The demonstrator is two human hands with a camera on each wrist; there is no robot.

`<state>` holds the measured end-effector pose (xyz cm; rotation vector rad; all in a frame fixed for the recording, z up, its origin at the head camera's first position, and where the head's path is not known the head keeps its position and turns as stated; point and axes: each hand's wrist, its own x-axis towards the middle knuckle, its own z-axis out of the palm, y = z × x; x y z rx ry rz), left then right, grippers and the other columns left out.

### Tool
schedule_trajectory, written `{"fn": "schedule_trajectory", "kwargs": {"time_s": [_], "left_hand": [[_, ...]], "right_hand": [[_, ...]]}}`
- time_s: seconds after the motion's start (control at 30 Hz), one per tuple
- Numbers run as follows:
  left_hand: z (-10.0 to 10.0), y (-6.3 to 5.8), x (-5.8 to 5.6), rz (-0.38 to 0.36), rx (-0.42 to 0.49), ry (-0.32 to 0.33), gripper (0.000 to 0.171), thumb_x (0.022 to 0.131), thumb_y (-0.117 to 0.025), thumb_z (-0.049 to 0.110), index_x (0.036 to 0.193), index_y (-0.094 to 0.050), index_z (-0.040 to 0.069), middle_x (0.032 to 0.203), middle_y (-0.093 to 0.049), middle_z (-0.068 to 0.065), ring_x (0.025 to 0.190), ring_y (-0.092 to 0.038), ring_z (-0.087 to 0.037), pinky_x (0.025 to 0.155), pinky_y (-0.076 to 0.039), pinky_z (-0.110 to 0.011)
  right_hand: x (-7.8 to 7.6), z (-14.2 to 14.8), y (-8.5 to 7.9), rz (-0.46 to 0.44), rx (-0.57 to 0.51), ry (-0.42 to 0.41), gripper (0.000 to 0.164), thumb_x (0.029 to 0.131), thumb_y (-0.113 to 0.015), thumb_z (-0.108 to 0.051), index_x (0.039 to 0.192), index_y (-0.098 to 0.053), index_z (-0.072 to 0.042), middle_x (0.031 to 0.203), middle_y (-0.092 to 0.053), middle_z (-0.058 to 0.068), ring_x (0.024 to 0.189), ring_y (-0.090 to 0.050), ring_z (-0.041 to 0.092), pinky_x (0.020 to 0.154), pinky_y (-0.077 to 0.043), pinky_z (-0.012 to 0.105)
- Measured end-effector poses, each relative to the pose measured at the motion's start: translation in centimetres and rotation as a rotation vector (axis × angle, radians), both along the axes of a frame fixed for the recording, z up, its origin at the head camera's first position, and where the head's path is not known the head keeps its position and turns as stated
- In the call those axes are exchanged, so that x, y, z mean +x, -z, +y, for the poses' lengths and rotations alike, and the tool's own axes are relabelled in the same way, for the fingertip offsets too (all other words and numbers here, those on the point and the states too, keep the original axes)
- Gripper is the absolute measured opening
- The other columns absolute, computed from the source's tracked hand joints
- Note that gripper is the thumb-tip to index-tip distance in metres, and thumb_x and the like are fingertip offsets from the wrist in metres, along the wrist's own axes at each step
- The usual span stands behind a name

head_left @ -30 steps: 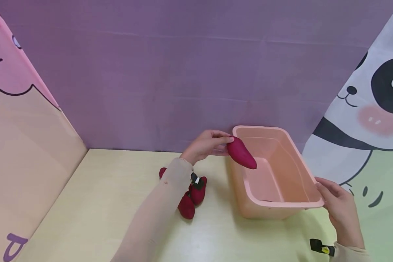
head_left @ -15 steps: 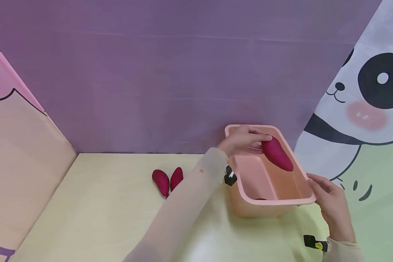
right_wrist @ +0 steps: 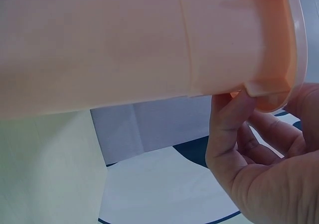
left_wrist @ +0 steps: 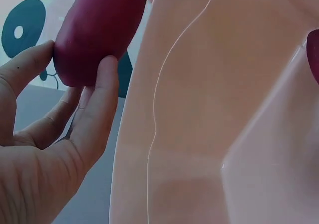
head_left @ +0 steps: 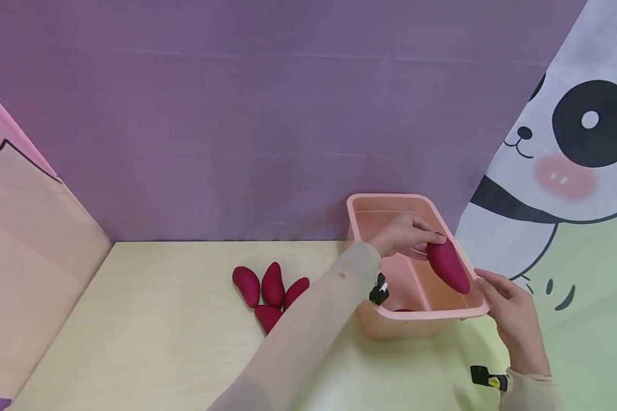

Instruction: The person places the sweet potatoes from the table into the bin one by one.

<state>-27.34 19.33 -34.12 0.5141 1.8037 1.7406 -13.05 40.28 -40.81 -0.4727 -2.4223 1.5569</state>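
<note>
Toward the front-right corner of the pink bin [head_left: 411,327], gripped there by the right hand [head_left: 514,314], I saw on my feed the left hand [head_left: 403,235] had moved, pinching one dark-red tuber [head_left: 448,267] above it, a placing step, I judged, next needing lowering and release.

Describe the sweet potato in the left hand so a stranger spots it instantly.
Find the peach-pink plastic bin on the right side of the pale table. Above it, the left hand pinches the dark-red sweet potato. Unlike the cluster of sweet potatoes lying on the table, this one is held up.
</note>
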Motion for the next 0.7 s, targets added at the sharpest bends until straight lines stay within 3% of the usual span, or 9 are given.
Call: {"fn": "schedule_trajectory", "kwargs": {"time_s": [0.37,0.7], "left_hand": [[-0.1,0.2,0.9,0.132,-0.176,0.026,0.008,0.088,-0.079,0.013,0.093,-0.079,0.006,0.085,-0.070,-0.004,0.078,-0.071,-0.024,0.061,-0.062,-0.035],[-1.0,0.0,0.8,0.073,-0.107,0.081,0.012,0.089,-0.077,0.013,0.098,-0.077,0.005,0.094,-0.068,-0.001,0.085,-0.071,-0.027,0.070,-0.062,-0.037]], "right_hand": [[-0.2,-0.2,-0.1,0.043,-0.014,-0.026,0.053,0.102,-0.060,-0.032,0.137,-0.054,0.006,0.096,-0.062,-0.021,0.082,-0.066,0.000,0.069,-0.059,0.022],[0.0,-0.1,-0.1,0.030,-0.008,-0.014,0.052,0.102,-0.059,-0.032,0.137,-0.054,0.005,0.095,-0.063,-0.020,0.082,-0.066,0.002,0.069,-0.059,0.022]]}}
